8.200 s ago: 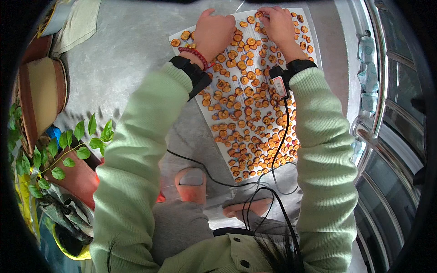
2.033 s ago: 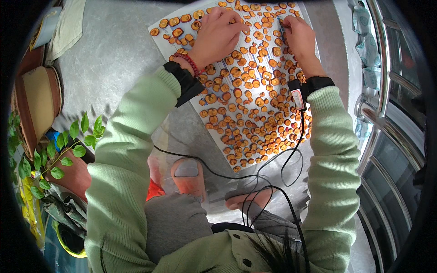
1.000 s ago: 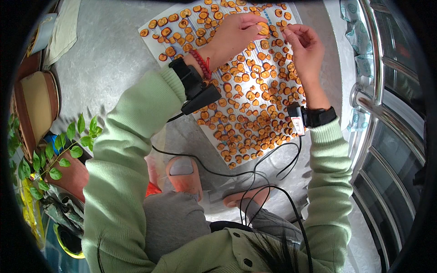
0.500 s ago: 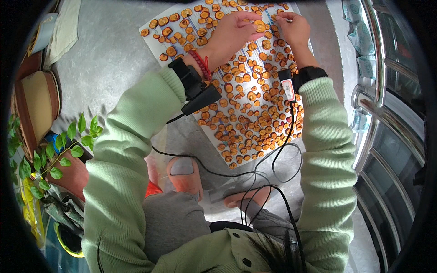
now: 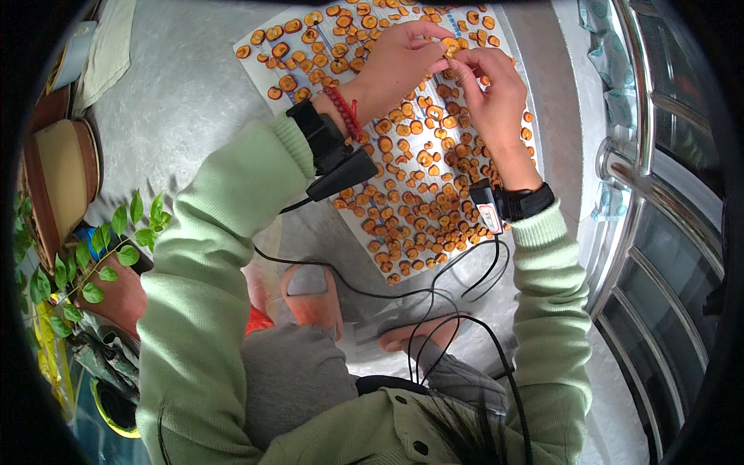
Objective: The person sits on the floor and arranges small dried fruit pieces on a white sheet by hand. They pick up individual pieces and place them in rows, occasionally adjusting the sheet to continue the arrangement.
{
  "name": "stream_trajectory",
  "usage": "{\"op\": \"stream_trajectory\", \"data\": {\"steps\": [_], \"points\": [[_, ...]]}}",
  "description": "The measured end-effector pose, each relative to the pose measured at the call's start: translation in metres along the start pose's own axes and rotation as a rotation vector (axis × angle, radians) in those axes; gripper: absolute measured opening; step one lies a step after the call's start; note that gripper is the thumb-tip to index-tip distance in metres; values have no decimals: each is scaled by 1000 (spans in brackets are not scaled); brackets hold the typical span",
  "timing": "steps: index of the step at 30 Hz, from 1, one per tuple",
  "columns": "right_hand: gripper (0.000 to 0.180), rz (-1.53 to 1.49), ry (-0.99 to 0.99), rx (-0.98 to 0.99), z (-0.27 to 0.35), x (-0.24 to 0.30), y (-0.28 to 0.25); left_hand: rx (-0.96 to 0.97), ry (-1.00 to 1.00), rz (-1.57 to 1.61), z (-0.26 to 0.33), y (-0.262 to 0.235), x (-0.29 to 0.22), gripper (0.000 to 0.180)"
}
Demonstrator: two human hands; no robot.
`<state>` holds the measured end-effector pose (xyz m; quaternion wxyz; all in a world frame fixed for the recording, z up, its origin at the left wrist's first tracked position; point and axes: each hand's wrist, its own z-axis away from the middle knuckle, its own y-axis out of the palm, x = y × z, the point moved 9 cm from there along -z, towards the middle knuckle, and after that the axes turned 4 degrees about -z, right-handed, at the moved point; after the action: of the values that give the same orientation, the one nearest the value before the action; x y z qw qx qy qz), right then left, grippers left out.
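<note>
A white sheet lies on the grey floor, covered with several orange dried fruit slices. My left hand and my right hand meet above the sheet's far part. Both pinch one orange slice between their fingertips. Each wrist carries a black strapped device with a cable running back toward my body. A red bead bracelet sits on my left wrist.
A potted green plant stands at the left, with a straw hat behind it. A shiny metal railing and door frame run along the right. My feet in orange slippers rest just below the sheet.
My hands have moved from spreading slices flat on the sheet to coming together, lifted slightly, pinching a single slice between them.
</note>
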<state>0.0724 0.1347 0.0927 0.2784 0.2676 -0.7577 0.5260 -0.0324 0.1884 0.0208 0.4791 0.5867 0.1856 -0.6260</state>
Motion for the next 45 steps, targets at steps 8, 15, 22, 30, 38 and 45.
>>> {"op": "stream_trajectory", "data": {"steps": [8, 15, 22, 30, 38, 45], "points": [[9, -13, 57, 27, 31, 8, -34, 86, -73, -111, 18, 30, -4, 33], [8, 5, 247, 43, 107, -11, -76, -50, 102, -319, -28, 0, 39, 29], [8, 169, 674, 23, 253, -75, -142, 130, 69, -1052, -124, -45, 132, 42], [13, 276, 1051, -17, 388, -114, -186, -144, 246, -1292, -118, -35, 87, 48], [13, 512, 1001, 110, 376, -131, -189, -118, 264, -1523, -115, -48, 103, 37], [15, 516, 870, 438, 295, -127, -159, -340, 518, -1553, -77, -110, -1, 23]]}}
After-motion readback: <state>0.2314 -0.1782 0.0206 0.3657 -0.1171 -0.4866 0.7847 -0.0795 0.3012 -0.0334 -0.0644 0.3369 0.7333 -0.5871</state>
